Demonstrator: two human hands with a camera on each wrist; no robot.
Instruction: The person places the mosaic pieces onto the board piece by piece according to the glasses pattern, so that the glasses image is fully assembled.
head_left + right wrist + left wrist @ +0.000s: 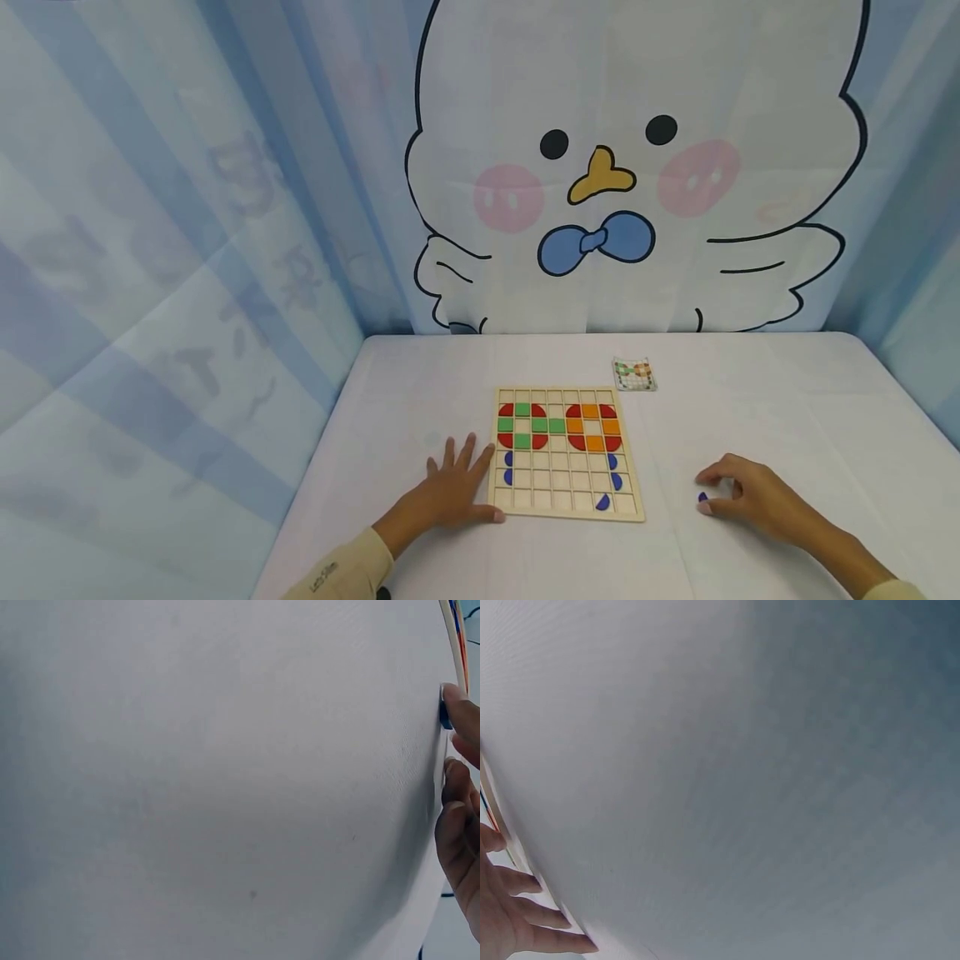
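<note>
On the table is a wooden grid board (551, 515) with red, green, orange and blue pieces in its cells. My left hand (453, 492) lies spread at the board's left side, with the index finger and thumb at its edge. Right of the board, my right hand (757, 500) rests low over the table. A small blue piece (702, 497) sits by its thumb tip, and a gap shows between it and the bent index finger. In the right wrist view that blue piece (445, 714) lies against the thumb, partly hidden. A blue piece (603, 502) sits slanted near the board's bottom right.
A small pattern card (634, 374) lies behind the board's upper right corner. White cloth covers the table (420, 375). A curtain (510, 292) with a cartoon bird hangs behind it, and more curtain closes off both sides.
</note>
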